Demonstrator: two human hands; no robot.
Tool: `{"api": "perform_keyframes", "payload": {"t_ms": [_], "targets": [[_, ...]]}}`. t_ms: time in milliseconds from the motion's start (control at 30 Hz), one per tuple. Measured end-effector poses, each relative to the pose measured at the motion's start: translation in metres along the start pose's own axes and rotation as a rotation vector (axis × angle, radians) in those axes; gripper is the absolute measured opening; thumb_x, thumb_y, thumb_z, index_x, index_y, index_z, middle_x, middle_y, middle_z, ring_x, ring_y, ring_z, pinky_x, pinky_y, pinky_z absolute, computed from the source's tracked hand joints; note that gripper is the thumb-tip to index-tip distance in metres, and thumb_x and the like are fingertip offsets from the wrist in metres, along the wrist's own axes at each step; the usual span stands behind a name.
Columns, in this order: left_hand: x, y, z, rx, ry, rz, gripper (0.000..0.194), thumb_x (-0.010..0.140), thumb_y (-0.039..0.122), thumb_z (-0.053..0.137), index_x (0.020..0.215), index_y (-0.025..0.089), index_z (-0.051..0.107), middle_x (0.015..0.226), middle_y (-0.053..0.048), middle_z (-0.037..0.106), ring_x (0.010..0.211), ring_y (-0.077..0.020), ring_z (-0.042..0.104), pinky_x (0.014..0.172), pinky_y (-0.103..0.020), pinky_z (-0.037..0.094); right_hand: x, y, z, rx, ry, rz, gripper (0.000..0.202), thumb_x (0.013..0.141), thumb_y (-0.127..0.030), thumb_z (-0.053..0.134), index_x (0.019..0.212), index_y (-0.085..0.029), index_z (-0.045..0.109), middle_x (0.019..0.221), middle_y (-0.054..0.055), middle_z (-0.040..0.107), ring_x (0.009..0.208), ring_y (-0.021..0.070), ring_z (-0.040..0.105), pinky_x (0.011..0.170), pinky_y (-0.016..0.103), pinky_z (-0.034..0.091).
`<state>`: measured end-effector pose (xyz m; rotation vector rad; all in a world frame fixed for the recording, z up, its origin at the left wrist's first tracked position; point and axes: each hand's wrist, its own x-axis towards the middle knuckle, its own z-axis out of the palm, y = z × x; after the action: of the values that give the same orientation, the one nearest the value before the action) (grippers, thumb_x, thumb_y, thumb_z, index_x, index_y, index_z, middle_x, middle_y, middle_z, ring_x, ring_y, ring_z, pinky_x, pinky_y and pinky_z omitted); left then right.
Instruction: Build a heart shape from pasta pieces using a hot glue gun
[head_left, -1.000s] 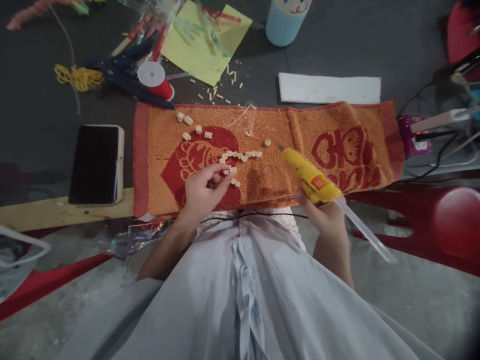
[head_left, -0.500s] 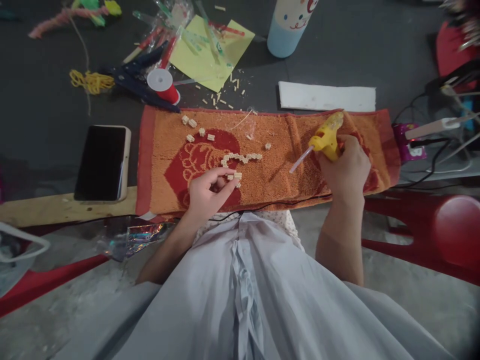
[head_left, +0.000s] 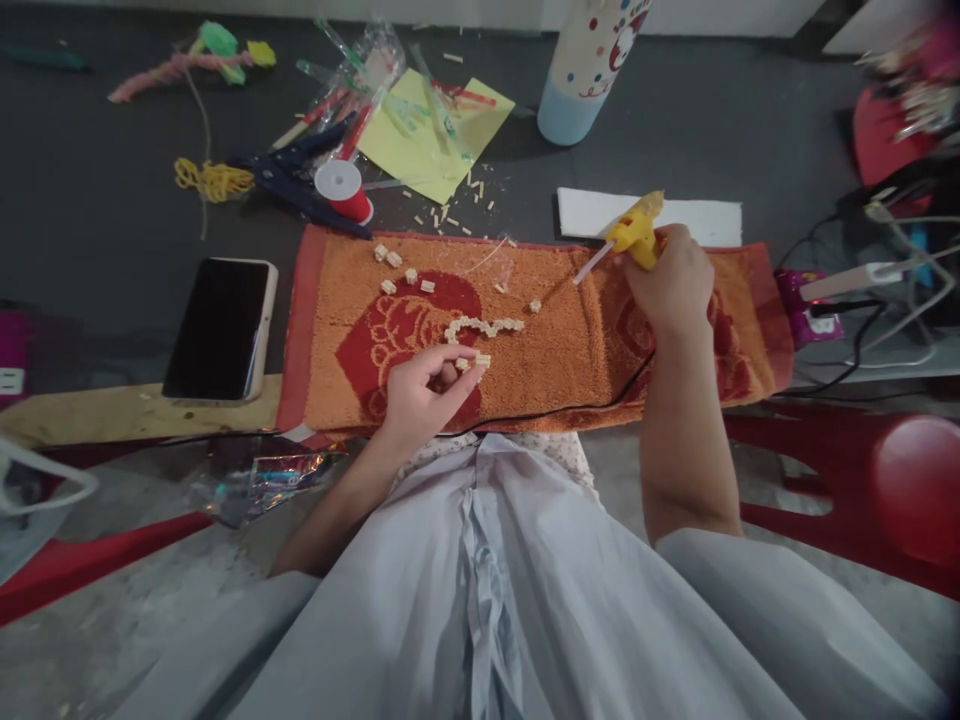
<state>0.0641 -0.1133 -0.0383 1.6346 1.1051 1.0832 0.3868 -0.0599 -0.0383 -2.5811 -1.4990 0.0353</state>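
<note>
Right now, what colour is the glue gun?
The glue gun is yellow, best seen in the head view.

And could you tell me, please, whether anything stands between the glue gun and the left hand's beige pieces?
A loose piece and the beige chain's right end lie roughly between them on the towel; nothing taller is visible there.

left hand (head_left: 425, 392) pinching, right hand (head_left: 673, 275) gripping

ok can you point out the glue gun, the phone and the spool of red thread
glue gun (head_left: 637, 230): head view, on its yellow body
phone (head_left: 220, 328): head view, on the middle of its dark screen
spool of red thread (head_left: 346, 188): head view, on its white top end
</note>
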Motion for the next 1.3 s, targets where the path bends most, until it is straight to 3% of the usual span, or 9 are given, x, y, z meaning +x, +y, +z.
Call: {"api": "perform_keyframes", "payload": {"t_ms": [167, 233, 300, 400, 500, 700, 900, 1300], "targets": [[0.000, 0.000, 0.001, -0.009, -0.002, -0.009, 0.013, 0.080, 0.027, 0.071, 0.088, 0.017, 0.073, 0.051, 0.009, 0.043, 0.047, -0.0040, 0.038, 0.048, -0.016, 0.035, -0.001, 0.003, 0.000, 0.039, 0.017, -0.062, 0.063, 0.084, -0.039, 0.070, 0.129, 0.001, 0.052, 0.120, 0.028, 0.062, 0.110, 0.0276, 0.058, 0.084, 0.040, 0.037], [0.000, 0.001, 0.002, -0.023, -0.007, -0.032, 0.014, 0.079, 0.027, 0.072, 0.088, 0.017, 0.073, 0.051, 0.009, 0.043, 0.047, -0.0038, 0.037, 0.047, -0.016, 0.034, -0.018, -0.002, -0.006, 0.053, 0.118, -0.129, 0.063, 0.079, -0.038, 0.076, 0.126, 0.000, 0.057, 0.118, 0.029, 0.062, 0.111, 0.0309, 0.056, 0.089, 0.044, 0.038], [0.000, 0.004, 0.002, -0.062, -0.005, -0.068, 0.014, 0.078, 0.028, 0.073, 0.087, 0.016, 0.073, 0.050, 0.009, 0.043, 0.046, -0.0037, 0.036, 0.046, -0.016, 0.032, -0.047, -0.016, -0.014, 0.200, 0.224, -0.244, 0.046, 0.082, -0.034, 0.073, 0.118, -0.007, 0.064, 0.105, 0.020, 0.067, 0.101, 0.0274, 0.059, 0.088, 0.044, 0.043], [0.000, 0.009, 0.002, -0.157, -0.003, -0.169, 0.017, 0.074, 0.031, 0.076, 0.083, 0.016, 0.073, 0.049, 0.009, 0.041, 0.045, -0.0035, 0.034, 0.046, -0.016, 0.029, -0.099, -0.046, -0.023, 0.610, 0.032, -0.525, 0.026, 0.086, -0.037, 0.069, 0.106, -0.020, 0.069, 0.087, 0.005, 0.068, 0.073, 0.0172, 0.060, 0.070, 0.034, 0.050], [-0.001, 0.010, 0.002, -0.290, -0.043, -0.302, 0.024, 0.069, 0.036, 0.081, 0.082, 0.017, 0.073, 0.048, 0.009, 0.040, 0.044, -0.0032, 0.031, 0.044, -0.018, 0.026, -0.140, -0.073, -0.021, 0.888, -0.086, -0.655, 0.025, 0.083, -0.039, 0.075, 0.101, -0.023, 0.071, 0.085, 0.003, 0.070, 0.072, 0.0157, 0.061, 0.066, 0.030, 0.051], [-0.011, 0.005, 0.001, -0.497, -0.123, -0.490, 0.034, 0.065, 0.043, 0.086, 0.082, 0.017, 0.073, 0.046, 0.010, 0.037, 0.042, -0.0027, 0.026, 0.043, -0.019, 0.020, -0.164, -0.086, -0.007, 1.162, -0.055, -0.567, 0.014, 0.082, -0.036, 0.076, 0.087, -0.023, 0.072, 0.079, 0.001, 0.072, 0.069, 0.0137, 0.063, 0.066, 0.028, 0.052], [-0.022, 0.009, 0.000, -0.487, -0.169, -0.523, 0.031, 0.063, 0.038, 0.088, 0.081, 0.017, 0.073, 0.047, 0.009, 0.039, 0.044, -0.0026, 0.029, 0.044, -0.017, 0.021, -0.173, -0.084, -0.004, 1.199, -0.130, -0.502, 0.019, 0.083, -0.043, 0.074, 0.087, -0.024, 0.074, 0.076, 0.001, 0.072, 0.069, 0.0145, 0.065, 0.064, 0.029, 0.054], [-0.040, 0.008, -0.001, -0.417, -0.247, -0.596, 0.033, 0.065, 0.042, 0.084, 0.082, 0.017, 0.071, 0.048, 0.009, 0.041, 0.044, -0.0040, 0.033, 0.045, -0.018, 0.026, -0.194, -0.078, 0.002, 1.172, -0.149, -0.494, 0.009, 0.086, -0.032, 0.070, 0.086, -0.023, 0.072, 0.080, 0.002, 0.072, 0.071, 0.0137, 0.064, 0.060, 0.026, 0.051]]}}
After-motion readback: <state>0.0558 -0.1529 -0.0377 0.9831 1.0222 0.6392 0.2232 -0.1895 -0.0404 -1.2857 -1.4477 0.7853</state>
